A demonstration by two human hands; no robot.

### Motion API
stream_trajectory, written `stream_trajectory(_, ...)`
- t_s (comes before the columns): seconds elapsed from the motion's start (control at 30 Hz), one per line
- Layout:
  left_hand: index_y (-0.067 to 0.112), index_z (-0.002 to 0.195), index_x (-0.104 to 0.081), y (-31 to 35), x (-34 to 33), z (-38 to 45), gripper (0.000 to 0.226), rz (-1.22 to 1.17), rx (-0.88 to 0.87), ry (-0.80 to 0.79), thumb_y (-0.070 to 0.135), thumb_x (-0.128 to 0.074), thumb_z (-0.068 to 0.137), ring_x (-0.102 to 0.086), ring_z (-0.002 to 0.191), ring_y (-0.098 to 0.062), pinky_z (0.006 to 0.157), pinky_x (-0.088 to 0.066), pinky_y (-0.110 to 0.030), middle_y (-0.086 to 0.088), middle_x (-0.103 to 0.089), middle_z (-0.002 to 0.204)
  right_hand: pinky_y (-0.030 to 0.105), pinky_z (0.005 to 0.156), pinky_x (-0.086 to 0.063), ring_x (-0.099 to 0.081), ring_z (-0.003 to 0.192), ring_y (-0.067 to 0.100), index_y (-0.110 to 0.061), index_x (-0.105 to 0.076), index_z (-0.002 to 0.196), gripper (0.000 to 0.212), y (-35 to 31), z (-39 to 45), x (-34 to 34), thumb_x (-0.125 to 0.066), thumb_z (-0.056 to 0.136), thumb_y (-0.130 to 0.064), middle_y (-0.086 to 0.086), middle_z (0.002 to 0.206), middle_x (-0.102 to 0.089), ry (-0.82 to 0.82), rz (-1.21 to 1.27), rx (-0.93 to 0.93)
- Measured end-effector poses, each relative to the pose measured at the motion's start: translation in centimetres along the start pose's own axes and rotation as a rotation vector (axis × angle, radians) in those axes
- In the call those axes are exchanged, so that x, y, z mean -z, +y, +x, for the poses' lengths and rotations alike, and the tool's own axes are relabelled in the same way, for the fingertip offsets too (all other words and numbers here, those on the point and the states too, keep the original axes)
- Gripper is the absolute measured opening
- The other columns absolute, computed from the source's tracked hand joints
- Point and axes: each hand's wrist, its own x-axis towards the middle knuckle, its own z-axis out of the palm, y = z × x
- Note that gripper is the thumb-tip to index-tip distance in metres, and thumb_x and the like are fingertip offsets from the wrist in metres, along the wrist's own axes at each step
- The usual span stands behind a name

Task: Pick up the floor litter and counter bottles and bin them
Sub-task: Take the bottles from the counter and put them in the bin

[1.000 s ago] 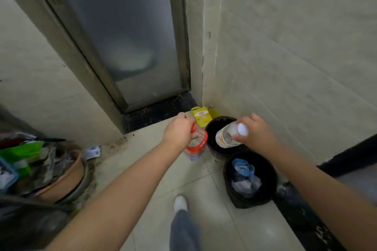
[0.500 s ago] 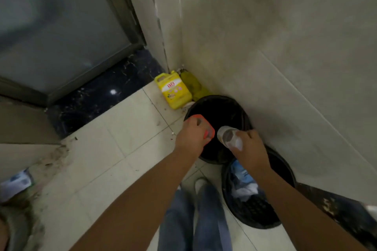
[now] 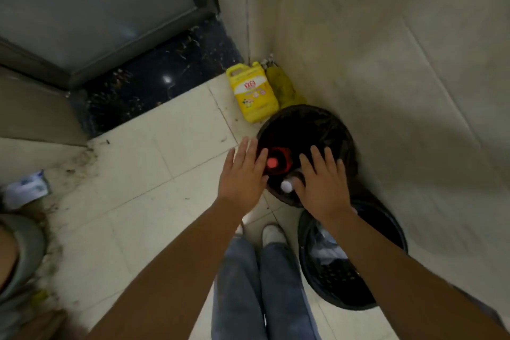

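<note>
A black-lined bin (image 3: pixel 325 124) stands in the corner by the wall. Inside it lie a red-capped bottle (image 3: pixel 278 164) and a white-capped bottle (image 3: pixel 287 186). My left hand (image 3: pixel 241 174) hovers flat over the bin's left rim with fingers spread and nothing in it. My right hand (image 3: pixel 323 182) is spread over the bin's near rim, partly covering the white-capped bottle, and holds nothing. A second black bin (image 3: pixel 386 226) with crumpled paper and plastic sits nearer, under my right forearm.
A yellow detergent jug (image 3: pixel 254 94) and a yellow-green cloth (image 3: pixel 284 85) lie in the corner behind the bin. A dark threshold (image 3: pixel 154 83) fronts a frosted door. A blue-white wrapper (image 3: pixel 26 188) lies on the dirty floor at left. My feet (image 3: pixel 271 232) stand just before the bins.
Both hands let go of their bottles, which dropped into the corner bin. The fingers have opened out flat above it. The view tilted further down.
</note>
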Motion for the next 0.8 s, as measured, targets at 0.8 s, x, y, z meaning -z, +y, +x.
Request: stream_trajectory(0.8, 0.006, 0.151, 0.001, -3.9, -0.2, -84.1, 0.066, -0.372, 1.785, 0.306, 0.04, -0.027, 0.102, 0.01, 0.149, -0.025, 0.123, -0.001, -0.037, -0.012, 0.006, 0.161, 0.047, 0.12, -0.004, -0.002, 0.147, 0.029, -0.012, -0.02, 0.145, 0.062, -45.5, -61.7, 2.4, -0.038, 0.094, -0.042, 0.013, 0.158, -0.01, 0.033, -0.384, 1.766)
